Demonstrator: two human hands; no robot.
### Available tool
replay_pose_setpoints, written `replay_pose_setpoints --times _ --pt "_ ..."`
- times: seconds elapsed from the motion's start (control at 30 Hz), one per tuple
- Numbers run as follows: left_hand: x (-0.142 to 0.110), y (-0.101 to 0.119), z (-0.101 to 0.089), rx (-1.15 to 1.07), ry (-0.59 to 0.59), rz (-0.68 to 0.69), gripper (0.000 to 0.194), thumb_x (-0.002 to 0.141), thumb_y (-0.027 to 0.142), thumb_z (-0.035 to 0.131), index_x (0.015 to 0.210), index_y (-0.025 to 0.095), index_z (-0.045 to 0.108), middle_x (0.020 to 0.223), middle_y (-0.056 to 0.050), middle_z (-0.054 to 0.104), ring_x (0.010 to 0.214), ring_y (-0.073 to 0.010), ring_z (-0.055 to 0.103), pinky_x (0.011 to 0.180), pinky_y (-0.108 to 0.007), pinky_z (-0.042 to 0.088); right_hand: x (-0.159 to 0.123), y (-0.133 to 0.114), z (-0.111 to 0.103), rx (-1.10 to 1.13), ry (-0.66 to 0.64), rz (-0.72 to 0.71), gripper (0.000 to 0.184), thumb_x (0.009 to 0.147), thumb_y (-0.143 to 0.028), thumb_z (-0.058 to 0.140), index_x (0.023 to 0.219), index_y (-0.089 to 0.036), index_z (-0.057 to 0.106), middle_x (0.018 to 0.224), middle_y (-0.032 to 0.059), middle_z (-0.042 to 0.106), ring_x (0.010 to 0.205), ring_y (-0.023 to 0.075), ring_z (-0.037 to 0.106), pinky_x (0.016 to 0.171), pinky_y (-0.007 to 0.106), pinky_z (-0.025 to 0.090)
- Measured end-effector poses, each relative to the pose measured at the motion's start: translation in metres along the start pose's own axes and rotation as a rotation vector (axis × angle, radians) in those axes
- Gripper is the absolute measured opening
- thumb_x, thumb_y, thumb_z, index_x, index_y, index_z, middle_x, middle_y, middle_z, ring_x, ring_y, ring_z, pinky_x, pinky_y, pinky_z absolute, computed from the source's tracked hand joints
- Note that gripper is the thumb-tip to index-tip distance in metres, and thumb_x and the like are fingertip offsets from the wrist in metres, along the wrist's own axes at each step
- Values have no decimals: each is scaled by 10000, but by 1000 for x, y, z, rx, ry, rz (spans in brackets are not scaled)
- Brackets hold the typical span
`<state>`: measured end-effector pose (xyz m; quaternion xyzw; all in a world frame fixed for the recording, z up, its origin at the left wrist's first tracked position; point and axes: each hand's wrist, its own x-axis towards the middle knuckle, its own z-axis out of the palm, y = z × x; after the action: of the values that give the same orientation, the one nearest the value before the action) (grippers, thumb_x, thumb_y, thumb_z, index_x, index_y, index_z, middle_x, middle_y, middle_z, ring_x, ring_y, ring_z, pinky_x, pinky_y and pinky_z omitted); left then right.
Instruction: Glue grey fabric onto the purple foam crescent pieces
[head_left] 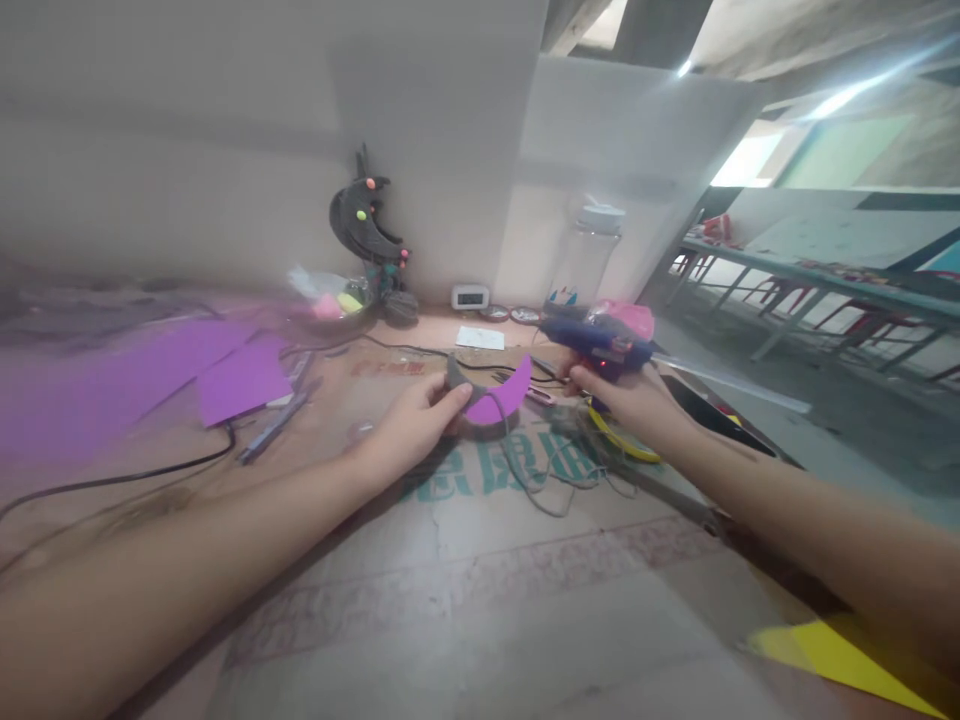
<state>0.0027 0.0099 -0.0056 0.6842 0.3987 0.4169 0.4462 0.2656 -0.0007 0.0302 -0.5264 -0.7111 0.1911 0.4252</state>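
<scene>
Near the middle of the table, my left hand (426, 412) pinches a purple crescent (504, 402) by its left end. That end is covered in grey cord, and a loose grey cord (517, 468) trails from it onto the table. My right hand (609, 385) is wrapped round a dark blue glue gun (600, 345) with a small red light, held to the right of the crescent. Its nozzle points left, apart from the crescent. A yellow ring, perhaps a tape roll (626, 438), lies below the right hand.
A dark crescent ornament with coloured beads (364, 220) stands at the back wall. Beside it are a small digital clock (470, 297) and a clear bottle (585, 260). Purple sheets (244, 380), a pen (277, 425) and a black cable (150, 478) lie left; a yellow sheet (855, 660) lies front right.
</scene>
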Motion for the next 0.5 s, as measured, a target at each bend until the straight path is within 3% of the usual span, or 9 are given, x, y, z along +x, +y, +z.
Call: replay_pose_setpoints --times 0.2,0.5 --pt "-3 5 -1 61 -15 31 248 891 377 507 724 193 501 611 46 477 540 -108 437 510 -224 332 -30 3 6 -177 -49 -65 260 842 -460 580 800 -207 622 771 35 678 732 215 650 687 343 518" --pt "-5 8 -1 121 -38 15 252 885 400 508 738 196 523 630 37 492 527 -109 429 471 -223 296 -35 -4 13 -234 -74 -216 172 807 -393 656 818 -233 592 686 12 618 583 184 581 475 299 462"
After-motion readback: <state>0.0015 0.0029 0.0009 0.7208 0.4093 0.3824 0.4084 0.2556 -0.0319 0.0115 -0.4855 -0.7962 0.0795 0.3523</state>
